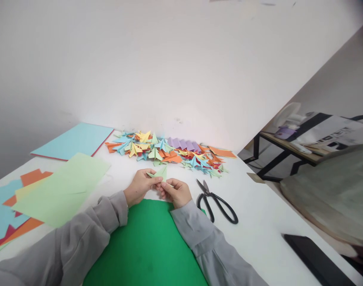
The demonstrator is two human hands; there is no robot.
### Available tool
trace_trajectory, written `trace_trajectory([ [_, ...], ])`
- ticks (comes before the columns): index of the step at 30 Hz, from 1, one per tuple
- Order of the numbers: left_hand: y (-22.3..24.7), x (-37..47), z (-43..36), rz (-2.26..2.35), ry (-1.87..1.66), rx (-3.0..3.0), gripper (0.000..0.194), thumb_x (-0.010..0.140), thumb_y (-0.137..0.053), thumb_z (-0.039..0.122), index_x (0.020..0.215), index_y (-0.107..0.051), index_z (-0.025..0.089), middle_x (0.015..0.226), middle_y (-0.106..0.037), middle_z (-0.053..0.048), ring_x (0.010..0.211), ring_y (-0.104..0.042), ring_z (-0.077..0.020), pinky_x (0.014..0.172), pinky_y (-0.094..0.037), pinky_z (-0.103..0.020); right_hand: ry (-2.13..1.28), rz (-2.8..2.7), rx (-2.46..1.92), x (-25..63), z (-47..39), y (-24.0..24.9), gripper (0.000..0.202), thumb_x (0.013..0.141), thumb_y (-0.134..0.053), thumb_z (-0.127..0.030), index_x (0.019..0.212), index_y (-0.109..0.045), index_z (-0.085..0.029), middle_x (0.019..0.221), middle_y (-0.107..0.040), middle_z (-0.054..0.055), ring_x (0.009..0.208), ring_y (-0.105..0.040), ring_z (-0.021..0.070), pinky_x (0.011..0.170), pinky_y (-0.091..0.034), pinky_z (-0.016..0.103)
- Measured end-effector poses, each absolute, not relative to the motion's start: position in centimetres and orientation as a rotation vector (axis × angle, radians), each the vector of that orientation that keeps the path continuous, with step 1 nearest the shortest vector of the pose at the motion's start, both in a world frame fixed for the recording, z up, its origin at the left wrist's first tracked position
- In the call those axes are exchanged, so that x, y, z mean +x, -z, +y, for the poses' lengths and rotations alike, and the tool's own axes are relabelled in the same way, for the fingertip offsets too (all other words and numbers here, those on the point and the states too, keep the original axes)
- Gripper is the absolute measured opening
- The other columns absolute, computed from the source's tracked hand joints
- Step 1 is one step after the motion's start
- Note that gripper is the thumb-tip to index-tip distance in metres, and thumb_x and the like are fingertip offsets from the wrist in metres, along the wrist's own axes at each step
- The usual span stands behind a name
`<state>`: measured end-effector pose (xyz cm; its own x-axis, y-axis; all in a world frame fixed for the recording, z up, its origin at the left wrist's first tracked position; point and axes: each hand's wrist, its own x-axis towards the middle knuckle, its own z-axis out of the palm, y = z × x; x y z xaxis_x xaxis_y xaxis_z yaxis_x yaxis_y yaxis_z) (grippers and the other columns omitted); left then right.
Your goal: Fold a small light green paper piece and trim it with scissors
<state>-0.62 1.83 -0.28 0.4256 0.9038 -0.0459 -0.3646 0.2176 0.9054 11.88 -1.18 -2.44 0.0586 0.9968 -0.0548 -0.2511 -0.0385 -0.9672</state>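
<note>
Between my two hands is a small light green folded paper plane (160, 174), its pointed wings facing away from me. My left hand (142, 185) is closed on its left side, thumb on top. My right hand (177, 192) pinches its near edge, the fingertips close to those of the left. Below my wrists lies a green sheet (145, 242) on the white table (252, 210). Just beyond my hands spreads a heap of small folded paper planes (166, 153) in orange, blue, yellow, green and purple.
Black-handled scissors (218, 200) lie right of my right hand. A black flat object (315, 258) rests near the right edge. At left are a light green sheet (65, 186), coloured paper pieces (5, 202) and a blue sheet stack (74, 141). A wall (169, 71) stands behind.
</note>
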Motion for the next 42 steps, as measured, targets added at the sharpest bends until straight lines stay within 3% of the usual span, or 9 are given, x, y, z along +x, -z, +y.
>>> trace_trajectory([
  [8,0.0,-0.9,1.8,0.686,-0.935,0.930,0.043,0.052,-0.073,0.016,0.086,-0.047,0.011,0.045,-0.055,0.002,0.041,-0.050,-0.0090,0.046,-0.040,-0.022,-1.292,-0.982,-1.038,11.8,-1.8,1.9,0.021,0.053,-0.074,-0.030,0.055,-0.060,-0.014,0.050,-0.062,0.000,0.039,-0.053,0.0071,0.040,-0.043,0.018],
  [17,0.1,-1.2,2.0,0.610,-0.813,0.806,0.034,0.058,-0.067,0.008,0.087,-0.048,0.010,0.048,-0.053,0.001,0.043,-0.050,-0.0077,0.047,-0.039,-0.020,-1.386,-0.905,-0.990,11.7,-2.0,1.4,0.018,0.052,-0.074,-0.027,0.051,-0.060,-0.015,0.048,-0.063,0.000,0.035,-0.050,0.0056,0.033,-0.038,0.014],
  [22,-0.2,-0.8,1.7,0.630,-0.953,0.876,0.032,0.061,-0.066,0.014,0.087,-0.048,0.011,0.048,-0.053,0.001,0.046,-0.052,-0.0095,0.049,-0.041,-0.022,-1.331,-0.828,-0.943,11.4,-1.6,1.8,0.018,0.051,-0.075,-0.026,0.053,-0.061,-0.014,0.046,-0.062,0.000,0.034,-0.050,0.0061,0.034,-0.040,0.015],
  [28,-0.5,-0.9,1.5,0.675,-1.064,0.956,0.051,0.053,-0.071,0.015,0.100,-0.051,0.016,0.075,-0.052,0.000,0.053,-0.057,-0.0099,0.058,-0.046,-0.028,-1.307,-0.774,-0.921,11.7,-1.2,2.2,0.019,0.051,-0.074,-0.025,0.052,-0.060,-0.014,0.042,-0.060,-0.001,0.031,-0.049,0.0063,0.032,-0.039,0.015],
  [31,-0.4,-1.0,1.5,0.711,-1.031,1.049,0.050,0.049,-0.073,0.015,0.095,-0.054,0.014,0.081,-0.052,-0.001,0.050,-0.056,-0.0085,0.059,-0.046,-0.029,-1.337,-0.776,-0.899,11.7,-1.2,2.2,0.022,0.048,-0.076,-0.026,0.049,-0.057,-0.014,0.040,-0.059,-0.001,0.029,-0.047,0.0070,0.031,-0.039,0.017],
  [37,-0.6,-0.8,1.5,0.670,-0.973,1.033,0.027,0.056,-0.069,0.023,0.072,-0.050,0.013,0.059,-0.056,0.000,0.053,-0.056,-0.0117,0.058,-0.045,-0.028,-1.367,-0.756,-0.894,11.9,-1.2,2.0,0.026,0.055,-0.071,-0.036,0.051,-0.058,-0.014,0.042,-0.058,0.001,0.031,-0.048,0.0081,0.031,-0.039,0.018],
  [42,-0.7,-0.9,1.8,0.743,-1.026,0.953,0.026,0.057,-0.068,0.022,0.068,-0.046,0.015,0.057,-0.056,0.002,0.055,-0.056,-0.0110,0.057,-0.045,-0.026,-1.172,-0.760,-0.973,12.4,-0.9,2.0,0.022,0.057,-0.069,-0.036,0.063,-0.064,-0.015,0.052,-0.062,0.002,0.042,-0.053,0.0112,0.037,-0.042,0.021],
])
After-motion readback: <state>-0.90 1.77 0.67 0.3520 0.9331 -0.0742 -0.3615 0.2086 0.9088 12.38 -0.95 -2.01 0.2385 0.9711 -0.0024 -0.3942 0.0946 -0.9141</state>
